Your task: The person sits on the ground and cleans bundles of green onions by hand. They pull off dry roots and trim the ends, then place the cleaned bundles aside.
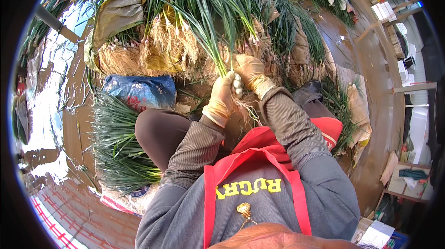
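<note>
My left hand [221,99], in a pale yellow glove, is closed around a small bunch of green-stalked allium plants [237,85] with white bulbs and stringy roots. The bulbs face right, beside my thumb, and the roots hang below toward my lap. My right hand [251,71], gloved alike, is at the right of the bulbs with its fingers curled at one thin green stalk. Its fingertips are partly hidden. Just beyond both hands lies a large pile of similar plants [174,37], their tan roots toward me and their leaves pointing away.
A blue woven sack [140,90] lies left of my hands. Bundled green stalks [121,144] rest beside my left knee on a printed sack [139,200]. A dark boot [307,90] is at the right, near a tan sack [358,113]. The brown floor [379,110] looks wet.
</note>
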### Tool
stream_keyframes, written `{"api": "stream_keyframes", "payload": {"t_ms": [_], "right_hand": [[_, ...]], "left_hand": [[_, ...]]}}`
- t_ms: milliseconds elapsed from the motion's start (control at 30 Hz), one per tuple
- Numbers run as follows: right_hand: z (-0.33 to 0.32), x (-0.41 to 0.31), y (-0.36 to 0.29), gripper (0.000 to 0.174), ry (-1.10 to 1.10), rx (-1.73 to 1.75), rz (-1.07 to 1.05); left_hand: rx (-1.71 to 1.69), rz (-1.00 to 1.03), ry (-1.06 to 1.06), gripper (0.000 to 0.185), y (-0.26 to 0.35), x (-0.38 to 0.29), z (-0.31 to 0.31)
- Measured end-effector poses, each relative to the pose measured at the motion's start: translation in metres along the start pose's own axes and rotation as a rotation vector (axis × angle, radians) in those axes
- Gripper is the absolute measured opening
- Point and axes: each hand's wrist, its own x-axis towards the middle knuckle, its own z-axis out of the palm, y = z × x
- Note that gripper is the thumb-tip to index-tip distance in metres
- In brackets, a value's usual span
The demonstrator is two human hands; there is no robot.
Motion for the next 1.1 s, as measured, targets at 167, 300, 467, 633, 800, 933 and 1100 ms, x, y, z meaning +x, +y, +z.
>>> {"api": "stream_keyframes", "payload": {"t_ms": [167,300,467,633,800,933,1100], "right_hand": [[0.004,-0.035,0.021,0.038,-0.655,0.075,-0.118],[-0.038,-0.033,0.047,0.033,-0.630,0.546,-0.249],[-0.043,0.032,0.078,0.023,0.101,0.231,0.311],[-0.030,0.025,0.075,0.025,0.193,0.230,0.321],[-0.063,-0.008,0.063,0.019,0.206,0.489,0.114],[-0.050,-0.041,0.035,0.014,0.106,0.597,-0.072],[-0.028,-0.060,0.009,0.016,0.088,0.270,-0.126]], "left_hand": [[0.116,0.235,0.022,0.021,0.004,-0.008,0.006],[0.077,0.207,0.089,0.015,0.013,0.003,0.001],[0.017,0.204,0.005,0.016,0.008,0.017,-0.003],[0.116,0.282,0.086,0.020,0.006,0.025,-0.008],[0.134,0.333,0.033,0.025,0.001,0.038,-0.005],[0.239,0.358,-0.007,0.022,-0.006,0.049,-0.004],[0.223,0.224,-0.026,0.016,-0.014,0.053,-0.005]]}}
